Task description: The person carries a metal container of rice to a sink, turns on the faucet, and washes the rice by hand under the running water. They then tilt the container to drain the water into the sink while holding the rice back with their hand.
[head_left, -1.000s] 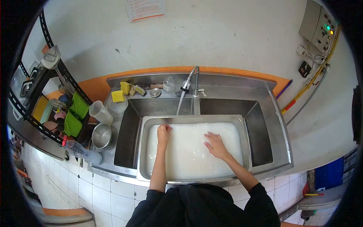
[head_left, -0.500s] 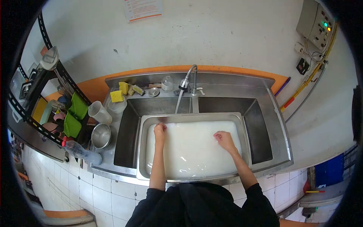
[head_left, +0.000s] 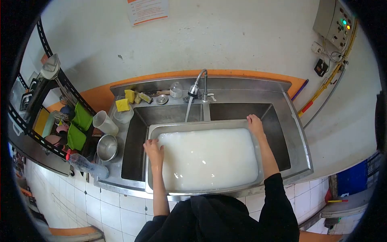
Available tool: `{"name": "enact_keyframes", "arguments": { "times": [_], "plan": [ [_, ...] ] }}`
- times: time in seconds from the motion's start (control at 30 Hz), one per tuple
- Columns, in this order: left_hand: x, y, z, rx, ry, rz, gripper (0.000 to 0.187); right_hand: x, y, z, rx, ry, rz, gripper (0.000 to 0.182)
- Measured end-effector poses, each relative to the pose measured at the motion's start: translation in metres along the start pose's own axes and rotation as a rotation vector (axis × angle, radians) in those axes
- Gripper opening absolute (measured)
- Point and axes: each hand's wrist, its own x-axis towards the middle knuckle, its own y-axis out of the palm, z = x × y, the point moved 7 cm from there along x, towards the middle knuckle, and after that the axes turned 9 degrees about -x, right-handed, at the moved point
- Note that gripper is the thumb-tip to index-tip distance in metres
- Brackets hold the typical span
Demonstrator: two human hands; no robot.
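A large rectangular metal tray [head_left: 197, 126] rests across the double sink, with a smooth white block or liquid [head_left: 207, 161] filling most of it. At the tray's left rim is my left hand [head_left: 154, 150], its fingers apart and curled over the edge. My right hand [head_left: 254, 123] touches the tray's back right corner, its fingers bent round the rim. Behind the tray, water runs from the faucet [head_left: 193, 89] into the left basin [head_left: 167, 113].
Left of the sink stand a plastic jug [head_left: 105, 123], a metal bowl [head_left: 107, 147], a lying bottle [head_left: 86, 165] and a plastic tub [head_left: 124, 115]. Yellow sponges [head_left: 123, 105] lie behind them. A loaded shelf [head_left: 44, 133] borders the left side.
My left hand has moved left and down to the tray's left rim. My right hand has gone up and right to the back right corner. The white contents have shifted slightly right.
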Motion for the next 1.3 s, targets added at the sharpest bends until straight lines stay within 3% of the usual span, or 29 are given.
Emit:
{"name": "enact_keyframes", "arguments": {
  "times": [0.07,0.13,0.17,0.23,0.27,0.33,0.37,0.43,0.63,0.67,0.7,0.83,0.9,1.1,1.23,1.3],
  "plan": [
    [-0.010,-0.036,-0.010,0.125,-0.070,-0.017,0.043,0.004,0.002,-0.001,0.017,0.050,0.018,0.026],
    [-0.036,-0.059,0.021,0.086,-0.159,-0.010,0.052,0.003,0.008,-0.003,0.037,0.104,0.043,0.028],
    [-0.055,-0.065,0.047,-0.001,-0.242,0.048,0.044,0.003,0.007,-0.006,0.011,0.124,0.009,0.031],
    [-0.089,-0.066,0.083,-0.192,-0.617,0.393,0.032,0.002,0.004,-0.004,-0.014,0.139,-0.022,0.034],
    [-0.092,-0.075,0.066,-0.222,-0.502,0.438,0.034,-0.002,-0.003,-0.001,-0.038,0.167,-0.022,0.033],
    [-0.114,-0.078,0.082,-0.275,-0.580,0.319,0.033,-0.010,-0.006,-0.003,-0.067,0.194,-0.019,0.033],
    [-0.110,-0.080,0.071,-0.279,-0.585,0.323,0.033,-0.016,-0.006,-0.006,-0.078,0.185,-0.011,0.033],
    [-0.100,-0.099,0.048,-0.207,-0.658,0.128,0.032,-0.025,-0.008,-0.014,-0.099,0.180,0.002,0.033],
    [-0.121,-0.084,0.095,-0.195,-0.575,0.133,0.029,-0.025,0.004,-0.029,0.111,0.171,0.113,0.034],
    [-0.117,-0.087,0.085,-0.197,-0.590,0.114,0.028,-0.022,0.011,-0.032,0.164,0.156,0.109,0.035],
    [-0.120,-0.088,0.075,-0.408,-0.671,0.057,0.024,-0.020,0.018,-0.037,0.215,0.135,0.110,0.036],
    [-0.119,-0.099,0.051,-0.382,-0.671,0.039,0.022,-0.018,0.036,-0.050,0.337,0.185,0.194,0.040],
    [-0.124,-0.096,0.052,-0.488,-0.772,0.000,0.023,-0.017,0.050,-0.057,0.597,0.204,0.228,0.045],
    [-0.117,-0.105,0.038,-0.467,-0.797,0.060,0.026,-0.022,0.051,-0.055,0.647,0.219,0.359,0.042],
    [-0.113,-0.106,0.031,-0.501,-0.821,0.057,0.027,-0.023,0.057,-0.059,0.749,0.216,0.324,0.038],
    [-0.109,-0.106,0.028,-0.499,-0.818,0.058,0.028,-0.024,0.061,-0.068,0.686,0.328,0.319,0.036]
  ]
}}
